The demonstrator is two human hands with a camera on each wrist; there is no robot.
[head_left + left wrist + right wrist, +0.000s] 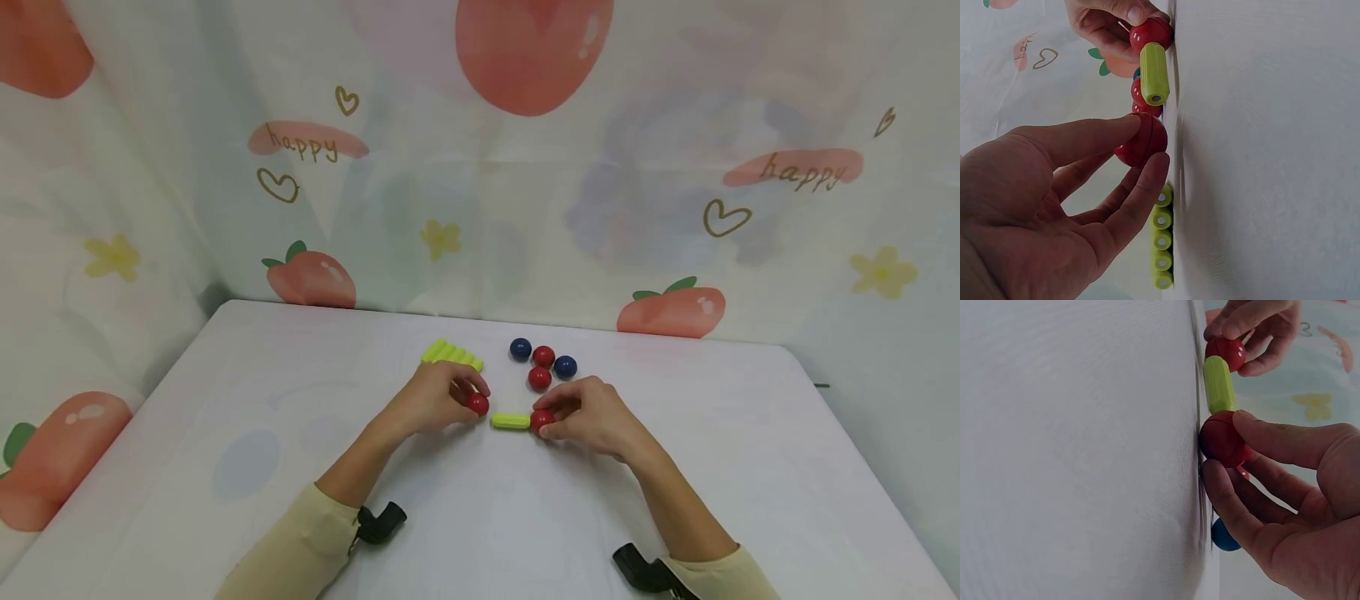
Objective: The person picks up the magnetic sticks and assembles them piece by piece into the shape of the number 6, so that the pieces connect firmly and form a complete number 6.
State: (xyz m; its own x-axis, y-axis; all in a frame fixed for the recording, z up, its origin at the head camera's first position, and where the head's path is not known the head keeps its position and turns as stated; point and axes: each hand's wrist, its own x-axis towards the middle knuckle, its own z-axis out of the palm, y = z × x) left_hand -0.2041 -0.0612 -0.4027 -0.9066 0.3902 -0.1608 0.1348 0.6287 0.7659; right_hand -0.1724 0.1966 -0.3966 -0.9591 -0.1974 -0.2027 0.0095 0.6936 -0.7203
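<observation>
Between thumb and fingers, my left hand (438, 397) pinches a red ball (1142, 140). A small gap parts that ball from the free end of a yellow-green rod (511, 422), whose end face shows a grey disc in the left wrist view. The rod's other end touches a second red ball (1225, 439), which my right hand (596, 417) pinches at the table surface. Past my left hand lies a row of several yellow-green rods (1161, 241), side by side, partly hidden by that hand in the head view.
Beyond my right hand, two loose red balls (539, 379) and two dark blue balls (521, 349) sit grouped on the white table (300, 400). A printed curtain (480, 200) hangs behind the table's far edge. Black wrist cameras (381, 523) are strapped at both sleeves.
</observation>
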